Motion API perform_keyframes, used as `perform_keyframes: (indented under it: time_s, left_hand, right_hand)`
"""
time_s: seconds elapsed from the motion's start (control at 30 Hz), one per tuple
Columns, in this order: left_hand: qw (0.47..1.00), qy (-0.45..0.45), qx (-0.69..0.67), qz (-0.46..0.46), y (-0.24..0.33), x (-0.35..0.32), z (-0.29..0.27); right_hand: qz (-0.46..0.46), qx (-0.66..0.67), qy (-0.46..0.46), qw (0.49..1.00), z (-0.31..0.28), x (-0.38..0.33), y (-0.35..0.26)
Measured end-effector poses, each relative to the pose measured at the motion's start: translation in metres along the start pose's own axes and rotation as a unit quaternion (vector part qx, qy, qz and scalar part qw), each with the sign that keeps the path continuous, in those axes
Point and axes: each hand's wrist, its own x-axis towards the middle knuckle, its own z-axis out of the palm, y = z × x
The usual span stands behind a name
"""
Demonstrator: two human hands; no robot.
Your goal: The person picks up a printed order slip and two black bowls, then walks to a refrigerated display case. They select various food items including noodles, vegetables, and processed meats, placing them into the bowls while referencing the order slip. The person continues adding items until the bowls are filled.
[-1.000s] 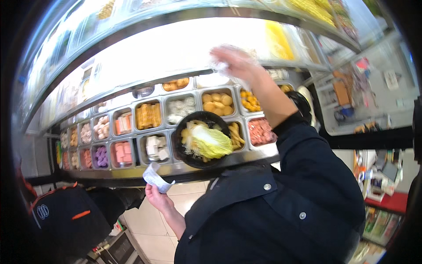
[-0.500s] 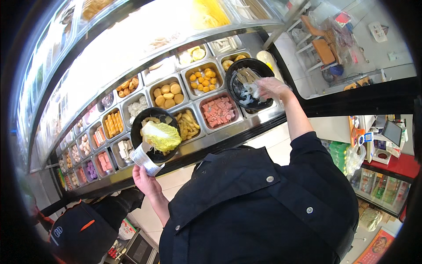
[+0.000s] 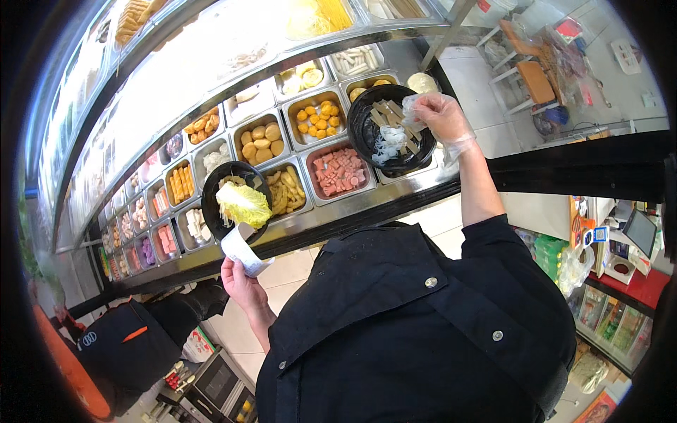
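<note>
My left hand [image 3: 243, 283] pinches a curled white paper slip [image 3: 240, 247] in front of the left black bowl [image 3: 212, 204]. That bowl holds a pale green cabbage piece [image 3: 245, 204] and some pale strips. My right hand [image 3: 438, 116], in a clear loose plastic glove, is over the right edge of another black bowl [image 3: 360, 130]. Its fingers are curled together; whether anything is between them is hidden by the glove. In this bowl lie grey-brown flat strips [image 3: 384, 113] and a translucent white clump [image 3: 389, 144]. Both bowls rest on top of the metal food pans.
Around the bowls are metal pans of pink chunks [image 3: 338, 171], orange balls [image 3: 319, 121], tan rounds [image 3: 262, 142] and yellow-brown pieces [image 3: 286, 190]. A glass shelf edge [image 3: 282, 67] runs above them. Another person's dark sleeve [image 3: 187, 304] is at the lower left.
My right hand has drawn back from the white clump toward the bowl's right edge, and its fingers have curled in. My left hand still holds the paper slip. The whole view has shifted slightly.
</note>
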Motion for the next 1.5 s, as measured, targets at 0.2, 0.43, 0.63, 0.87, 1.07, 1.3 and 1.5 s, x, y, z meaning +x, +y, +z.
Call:
perform_keyframes:
  time_s: [0.2, 0.43, 0.63, 0.87, 1.07, 1.3, 1.5]
  left_hand:
    - [1.000, 0.017, -0.006, 0.001, -0.004, -0.020, 0.003]
    - [0.999, 0.046, -0.006, 0.004, -0.004, -0.033, -0.005]
    - [0.999, 0.048, -0.005, 0.007, -0.007, -0.034, -0.006]
    - [0.999, 0.048, -0.006, 0.000, -0.007, -0.030, -0.007]
    - [0.998, 0.056, -0.004, -0.001, -0.004, -0.019, -0.012]
    - [0.999, 0.044, -0.004, -0.007, 0.000, -0.006, -0.011]
    - [0.999, 0.051, -0.013, -0.002, 0.000, 0.012, -0.021]
  right_hand:
    - [-0.092, -0.542, -0.118, 0.827, 0.015, 0.022, 0.042]
    - [-0.181, -0.490, -0.121, 0.844, 0.034, 0.023, 0.092]
    - [-0.127, -0.633, -0.168, 0.745, 0.057, 0.025, 0.106]
    - [-0.087, -0.621, -0.153, 0.764, 0.067, 0.041, 0.119]
    - [-0.155, -0.443, -0.192, 0.862, 0.033, 0.044, 0.080]
    - [0.141, 0.126, -0.070, 0.979, -0.004, 0.036, 0.055]
    - [0.192, -0.044, -0.068, 0.978, 0.003, 0.034, 0.053]
